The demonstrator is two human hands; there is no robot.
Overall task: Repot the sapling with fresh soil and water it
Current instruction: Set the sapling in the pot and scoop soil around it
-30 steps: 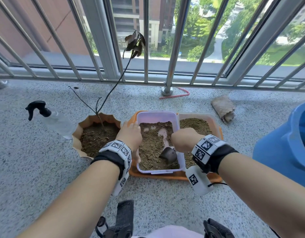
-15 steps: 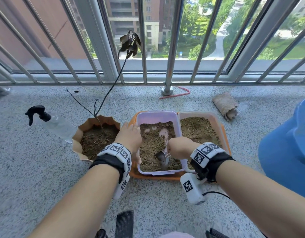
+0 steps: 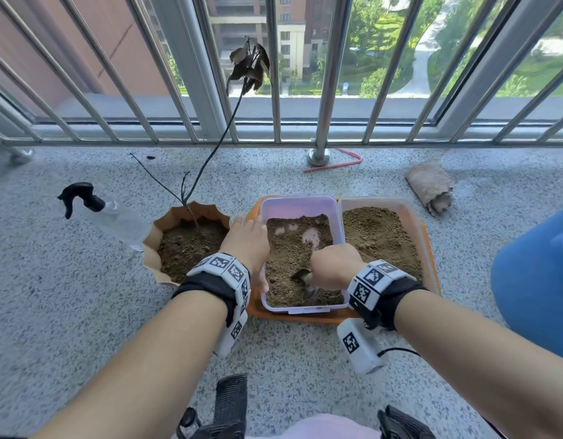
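A thin dark sapling [image 3: 210, 153] with wilted leaves stands in a tan scalloped pot [image 3: 153, 239] of soil. To its right a clear purple-tinted box [image 3: 299, 204] holds soil. My left hand [image 3: 248, 245] grips the box's left wall. My right hand [image 3: 334, 267] holds a small metal scoop [image 3: 302, 277] whose blade is dug into the soil near the box's front. A clear spray bottle [image 3: 115, 217] with a black trigger lies left of the pot.
A second clear box [image 3: 410, 210] of soil sits beside the first, both on an orange tray [image 3: 305, 318]. A blue bucket [image 3: 533, 280] stands at right. A rolled cloth [image 3: 430, 188] and a red strip [image 3: 334, 166] lie near the metal railing [image 3: 324, 90].
My right hand has pulled back toward the box's front and pushed the scoop into the soil. My left hand has stayed on the box's wall.
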